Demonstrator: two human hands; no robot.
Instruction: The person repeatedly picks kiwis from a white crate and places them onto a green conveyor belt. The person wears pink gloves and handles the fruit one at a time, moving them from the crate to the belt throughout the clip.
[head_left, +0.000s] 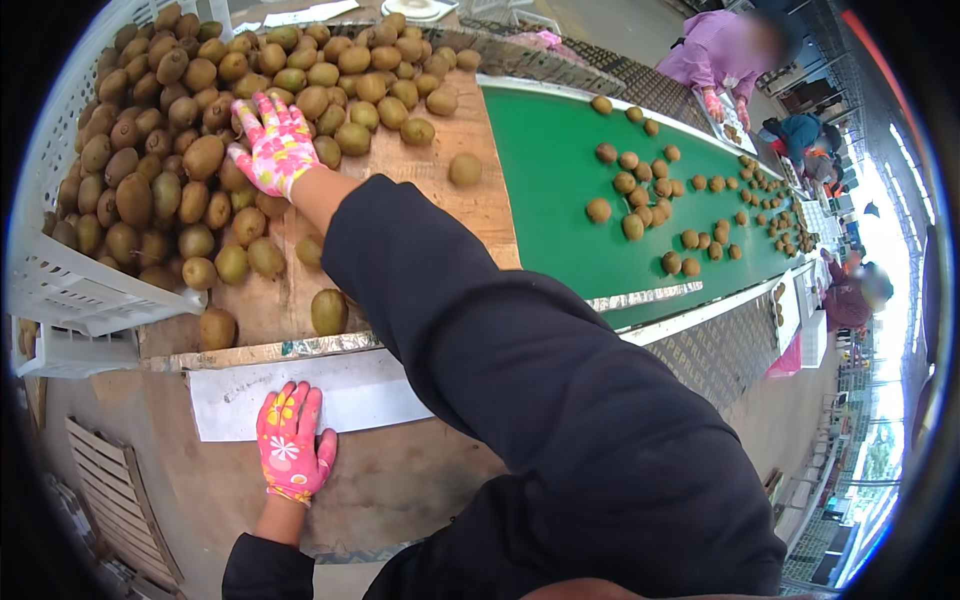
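Observation:
My right hand (276, 146), in a pink floral glove, reaches across with fingers spread over the near side of a heap of kiwifruit (202, 157). The heap spills from a tipped white plastic crate (97, 281) onto a wooden board (420, 202). A few loose kiwifruit lie apart on the board, one (465, 170) near its right part and one (329, 312) by the front edge. My left hand (292, 442), gloved alike, lies palm down, fingers extended, partly over a white paper sheet (360, 397) below the board's front strip. It holds nothing.
A green conveyor belt (540, 172) carries scattered kiwifruit (641, 191) off to the right, between white rails. A co-worker in a pink top (712, 45) stands at its far side; others are farther along. A slatted wooden pallet (120, 495) lies at lower left. A raised strip (645, 295) crosses the belt's near side.

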